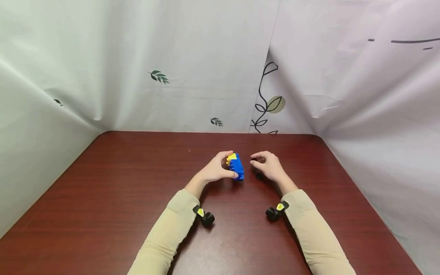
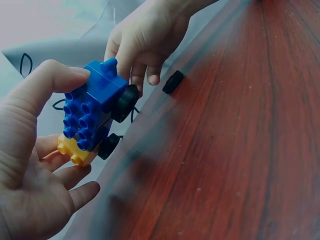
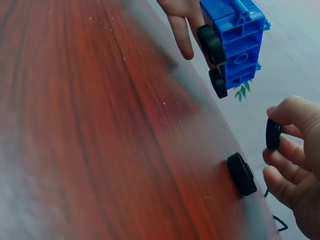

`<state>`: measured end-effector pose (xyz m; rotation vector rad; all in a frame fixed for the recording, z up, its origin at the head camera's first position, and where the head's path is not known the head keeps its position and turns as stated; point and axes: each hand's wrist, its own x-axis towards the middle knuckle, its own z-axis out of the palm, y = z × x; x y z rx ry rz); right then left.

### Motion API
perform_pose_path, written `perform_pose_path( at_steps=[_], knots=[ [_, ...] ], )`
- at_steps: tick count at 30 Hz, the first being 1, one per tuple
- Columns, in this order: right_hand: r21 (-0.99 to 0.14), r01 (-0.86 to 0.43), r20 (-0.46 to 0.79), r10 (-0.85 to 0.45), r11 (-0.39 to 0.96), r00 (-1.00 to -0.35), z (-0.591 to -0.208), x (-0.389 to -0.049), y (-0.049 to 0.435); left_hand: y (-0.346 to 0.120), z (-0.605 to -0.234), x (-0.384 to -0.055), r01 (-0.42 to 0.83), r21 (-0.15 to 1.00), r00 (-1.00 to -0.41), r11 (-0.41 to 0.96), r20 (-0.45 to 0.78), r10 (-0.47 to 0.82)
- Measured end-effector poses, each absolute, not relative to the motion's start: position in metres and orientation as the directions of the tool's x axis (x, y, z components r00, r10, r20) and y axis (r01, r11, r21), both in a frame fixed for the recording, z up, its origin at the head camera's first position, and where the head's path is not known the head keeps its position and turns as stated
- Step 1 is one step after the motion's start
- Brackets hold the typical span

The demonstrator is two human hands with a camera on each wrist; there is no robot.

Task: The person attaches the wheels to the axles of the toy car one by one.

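Note:
My left hand [image 1: 214, 168] grips a toy brick car [image 1: 236, 168] by its ends, above the table. The car is blue with a yellow brick at one end. A large black wheel [image 2: 125, 103] and another black wheel [image 2: 108, 146] sit along one side of it. In the right wrist view its ribbed blue underside [image 3: 241, 55] shows, with a bare peg at the top. My right hand [image 1: 269, 166] is apart from the car, to its right, and pinches a loose black wheel [image 3: 273, 134] between thumb and fingers. Below that hand, another loose wheel [image 3: 241, 175] stands on the table.
The dark red wooden table [image 1: 137, 183] spreads out on both sides of the arms. A white curtain [image 1: 206, 57] with leaf prints hangs behind its far edge and along the sides. Small black cameras [image 1: 207, 219] are strapped to both sleeves.

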<state>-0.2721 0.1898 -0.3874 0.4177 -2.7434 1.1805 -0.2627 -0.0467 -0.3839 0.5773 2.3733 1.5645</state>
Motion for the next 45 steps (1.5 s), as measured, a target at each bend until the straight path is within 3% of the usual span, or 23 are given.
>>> perform_pose_path(
  at_steps=[10,22,45],
  knots=[
    [-0.795,-0.305,0.262,-0.156,0.524,-0.952,-0.385,-0.270,0.187,-0.047,-0.382,-0.262,0.203,0.912,-0.896,0.357,0.026,0.443],
    [-0.899,-0.244,0.225,-0.095,0.363,-0.970,-0.384,-0.263,0.181,-0.045,-0.386,-0.258,0.216,0.912,-0.893,0.349,0.040,0.449],
    [-0.941,-0.244,0.232,-0.080,0.235,-0.969,-0.352,-0.242,0.164,-0.041,-0.382,-0.257,0.242,0.915,-0.873,0.323,0.061,0.484]
  ],
)
